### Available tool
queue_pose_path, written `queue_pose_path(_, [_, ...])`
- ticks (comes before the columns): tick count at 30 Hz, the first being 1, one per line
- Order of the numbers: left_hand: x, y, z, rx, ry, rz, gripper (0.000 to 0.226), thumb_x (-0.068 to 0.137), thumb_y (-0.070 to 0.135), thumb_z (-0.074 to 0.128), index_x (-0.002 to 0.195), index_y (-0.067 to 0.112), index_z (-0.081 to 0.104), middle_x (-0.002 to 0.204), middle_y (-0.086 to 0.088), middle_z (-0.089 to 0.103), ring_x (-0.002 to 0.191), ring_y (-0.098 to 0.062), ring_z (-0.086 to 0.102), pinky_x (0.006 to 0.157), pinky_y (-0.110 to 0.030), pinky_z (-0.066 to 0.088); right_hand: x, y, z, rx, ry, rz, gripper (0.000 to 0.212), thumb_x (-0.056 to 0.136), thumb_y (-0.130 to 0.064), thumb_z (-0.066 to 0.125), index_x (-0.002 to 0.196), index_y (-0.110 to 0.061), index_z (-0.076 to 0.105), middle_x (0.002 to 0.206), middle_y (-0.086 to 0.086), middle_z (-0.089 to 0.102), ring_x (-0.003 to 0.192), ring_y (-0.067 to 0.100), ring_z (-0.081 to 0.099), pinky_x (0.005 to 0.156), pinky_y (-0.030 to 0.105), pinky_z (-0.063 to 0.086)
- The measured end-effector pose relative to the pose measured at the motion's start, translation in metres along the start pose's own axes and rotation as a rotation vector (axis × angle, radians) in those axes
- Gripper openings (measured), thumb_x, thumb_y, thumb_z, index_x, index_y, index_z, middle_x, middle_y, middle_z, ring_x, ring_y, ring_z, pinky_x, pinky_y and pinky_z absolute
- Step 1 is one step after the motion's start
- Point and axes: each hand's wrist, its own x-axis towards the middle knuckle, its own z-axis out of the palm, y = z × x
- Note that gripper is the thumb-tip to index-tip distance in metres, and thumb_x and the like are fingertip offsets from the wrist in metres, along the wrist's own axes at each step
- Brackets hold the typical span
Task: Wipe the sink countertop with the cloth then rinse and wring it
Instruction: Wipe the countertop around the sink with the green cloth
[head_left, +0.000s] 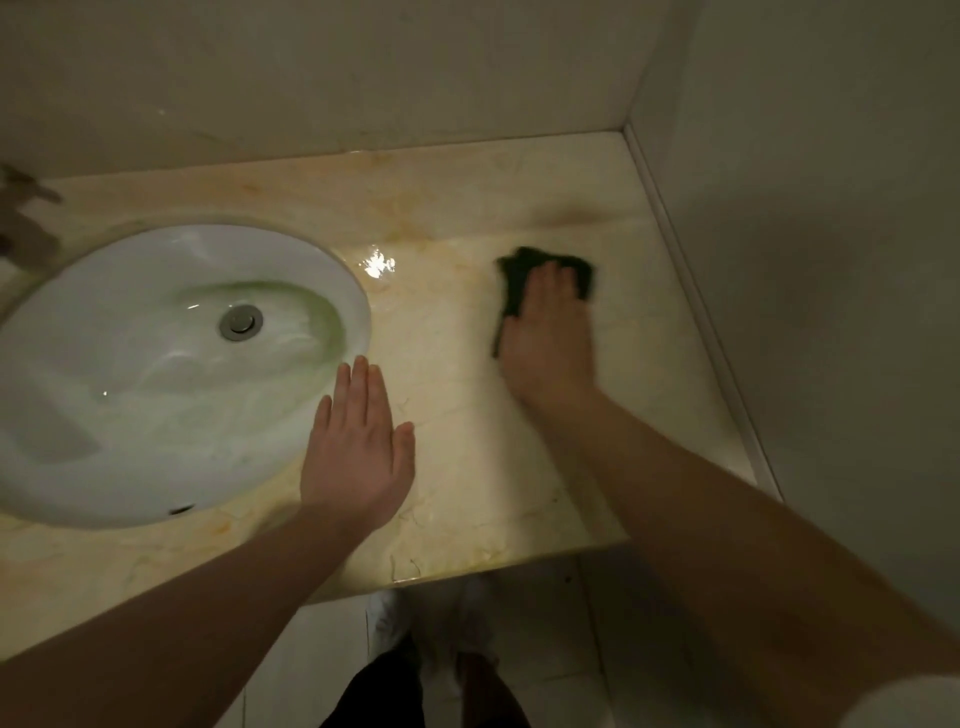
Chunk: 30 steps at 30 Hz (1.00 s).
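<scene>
The cloth (515, 280), dark and blurred, lies on the countertop (467, 182) right of centre in the frame, pressed under the right hand (550, 338), whose fingers are straight. The left hand (358, 447), flat and released, is at the lower middle, just beside the sink (156, 389).

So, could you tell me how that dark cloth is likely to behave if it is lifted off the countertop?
Probably floppy: the dark cloth bunches unevenly under the right hand. Likely damp and a bit heavy, since the countertop glistens wet. It should slide easily there.
</scene>
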Motion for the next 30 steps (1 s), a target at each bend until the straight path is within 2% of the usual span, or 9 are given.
queue_pose_path(3, [0.002,0.0,-0.002,-0.003,0.001,-0.001,0.068,0.095,0.041,0.012,0.154,0.007,0.0,0.163,-0.01,-0.004,0.15,-0.022,-0.006,0.121,-0.042,0.008,-0.048,-0.06,0.02,0.019,-0.075,-0.333,0.069,0.094,-0.033,0.04,0.152,-0.003,0.018,0.16,0.015,0.018,0.148,0.03,0.013,0.119,0.043,0.015])
queue_pose_path(6, [0.0,0.0,-0.004,-0.002,0.004,0.0,0.068,0.095,0.04,0.013,0.153,0.006,0.003,0.163,-0.011,0.0,0.15,-0.022,-0.003,0.121,-0.044,0.011,-0.088,-0.045,0.017,0.002,-0.144,-0.468,0.068,0.095,-0.036,0.038,0.154,-0.009,0.015,0.162,0.008,0.014,0.15,0.022,0.008,0.121,0.038,0.011])
queue_pose_path(12, [0.001,0.001,-0.008,-0.037,-0.017,0.002,0.071,0.093,0.042,0.016,0.153,0.005,0.003,0.163,-0.012,-0.002,0.15,-0.024,-0.005,0.121,-0.045,0.009,-0.09,0.07,-0.016,-0.096,-0.025,-0.062,0.061,0.101,-0.029,0.029,0.153,-0.004,0.011,0.161,0.015,0.013,0.148,0.027,0.014,0.118,0.035,0.007])
queue_pose_path(15, [-0.001,0.002,-0.008,-0.032,-0.033,-0.001,0.072,0.094,0.044,0.013,0.153,0.005,0.001,0.162,-0.012,-0.005,0.15,-0.024,-0.007,0.121,-0.045,0.007,-0.058,0.07,-0.018,-0.053,-0.014,0.109,0.063,0.101,-0.031,0.027,0.153,-0.002,0.007,0.161,0.015,0.01,0.149,0.028,0.01,0.12,0.039,0.009])
queue_pose_path(17, [-0.001,0.002,-0.008,-0.035,-0.049,-0.004,0.071,0.095,0.045,0.012,0.153,0.006,-0.002,0.162,-0.011,-0.007,0.149,-0.023,-0.01,0.122,-0.044,0.006,-0.039,0.038,-0.012,-0.041,-0.015,0.106,0.065,0.1,-0.032,0.028,0.153,-0.002,0.007,0.161,0.016,0.011,0.149,0.03,0.009,0.121,0.042,0.012])
queue_pose_path(20, [0.0,0.001,-0.01,-0.041,-0.065,0.012,0.071,0.095,0.045,0.01,0.153,0.005,-0.002,0.162,-0.012,-0.008,0.149,-0.024,-0.011,0.122,-0.044,0.005,-0.022,-0.034,0.004,-0.046,-0.052,-0.111,0.066,0.097,-0.032,0.034,0.152,-0.003,0.015,0.16,0.015,0.016,0.148,0.03,0.014,0.119,0.042,0.016])
queue_pose_path(23, [-0.001,-0.002,-0.01,-0.061,-0.07,0.023,0.069,0.096,0.044,0.009,0.153,0.006,-0.002,0.162,-0.012,-0.007,0.149,-0.023,-0.013,0.122,-0.042,0.003,-0.027,-0.089,0.018,-0.098,-0.17,-0.434,0.066,0.098,-0.036,0.031,0.154,-0.009,0.01,0.163,0.008,0.01,0.15,0.024,0.006,0.119,0.037,0.008])
queue_pose_path(27, [0.0,-0.004,-0.009,-0.124,-0.057,0.012,0.07,0.096,0.046,0.007,0.153,0.005,0.002,0.162,-0.012,-0.004,0.149,-0.024,-0.01,0.121,-0.042,0.005,-0.018,-0.099,0.014,-0.117,-0.264,-0.535,0.064,0.099,-0.038,0.029,0.154,-0.014,0.009,0.163,0.003,0.005,0.15,0.018,0.002,0.119,0.035,0.005])
queue_pose_path(30, [0.004,-0.005,-0.008,-0.128,-0.062,-0.003,0.074,0.094,0.045,0.021,0.152,0.002,0.01,0.162,-0.015,0.005,0.15,-0.027,-0.001,0.12,-0.046,0.015,0.018,-0.116,0.015,-0.143,-0.254,-0.573,0.064,0.098,-0.036,0.033,0.154,-0.012,0.012,0.163,0.004,0.008,0.15,0.019,0.004,0.119,0.034,0.007])
